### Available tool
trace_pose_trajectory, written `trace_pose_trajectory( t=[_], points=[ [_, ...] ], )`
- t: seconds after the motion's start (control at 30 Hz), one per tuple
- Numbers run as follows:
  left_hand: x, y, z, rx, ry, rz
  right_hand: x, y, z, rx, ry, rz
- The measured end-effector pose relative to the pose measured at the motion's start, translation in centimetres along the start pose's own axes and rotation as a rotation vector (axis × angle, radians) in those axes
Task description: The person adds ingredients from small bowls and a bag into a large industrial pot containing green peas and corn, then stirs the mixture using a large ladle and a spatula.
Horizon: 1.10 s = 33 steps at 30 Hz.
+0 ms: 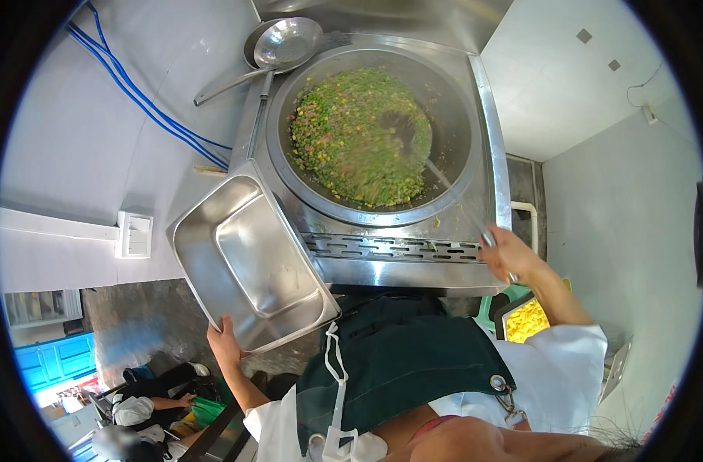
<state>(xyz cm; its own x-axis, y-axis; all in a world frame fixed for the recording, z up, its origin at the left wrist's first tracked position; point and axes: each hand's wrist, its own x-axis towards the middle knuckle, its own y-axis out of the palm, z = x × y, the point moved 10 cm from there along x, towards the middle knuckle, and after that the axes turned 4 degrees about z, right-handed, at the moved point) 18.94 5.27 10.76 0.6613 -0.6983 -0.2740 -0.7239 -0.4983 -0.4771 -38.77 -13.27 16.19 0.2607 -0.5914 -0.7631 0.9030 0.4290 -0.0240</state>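
Observation:
My left hand (pixel 224 339) grips the near rim of a deep stainless steel pan (pixel 259 260), which is tilted beside the stove with nothing in it. In my right hand (pixel 510 253) is the handle of a long metal utensil (pixel 443 176), blurred and reaching into a large wok (pixel 452 138). Its head is hidden or smeared among the food. The wok holds a mix of chopped green vegetables, yellow bits and reddish bits (pixel 351 133). The wok sits in a stainless steel stove (pixel 386 271) with a slotted front strip.
A perforated metal strainer (pixel 288 45) with a long handle rests at the wok's upper left. Blue cables (pixel 149 110) run along the left wall. A container of yellow food (pixel 525 321) stands on a green stool (pixel 485 310) at right. Another person (pixel 149 410) is at lower left.

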Motion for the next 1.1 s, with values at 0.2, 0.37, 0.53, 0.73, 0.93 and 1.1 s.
trace_pose_trajectory(
  t=[0.2,0.37,0.53,0.73,0.93,1.1],
  points=[
    [0.2,0.0,-1.2,0.078,0.034,-0.03,9.1,-7.3,0.5,-0.164,-0.176,-0.518],
    [-0.3,-0.2,-1.0,0.047,0.049,-0.066,16.0,-4.9,4.5,-0.093,-0.286,-0.502],
    [0.0,-0.4,-0.8,0.099,0.078,-0.047,23.5,1.5,11.0,-0.27,-0.292,-0.377],
    [-0.9,-0.2,-0.6,0.072,0.027,-0.064,24.3,8.0,11.7,-0.755,-0.504,-0.311],
    [-0.6,-0.1,-0.1,0.072,0.024,-0.05,16.9,8.9,7.6,-1.1,-0.473,-0.121],
    [-0.5,-0.3,0.0,0.041,0.036,-0.07,8.9,-0.6,4.7,-1.531,-0.49,-0.278]
  ],
)
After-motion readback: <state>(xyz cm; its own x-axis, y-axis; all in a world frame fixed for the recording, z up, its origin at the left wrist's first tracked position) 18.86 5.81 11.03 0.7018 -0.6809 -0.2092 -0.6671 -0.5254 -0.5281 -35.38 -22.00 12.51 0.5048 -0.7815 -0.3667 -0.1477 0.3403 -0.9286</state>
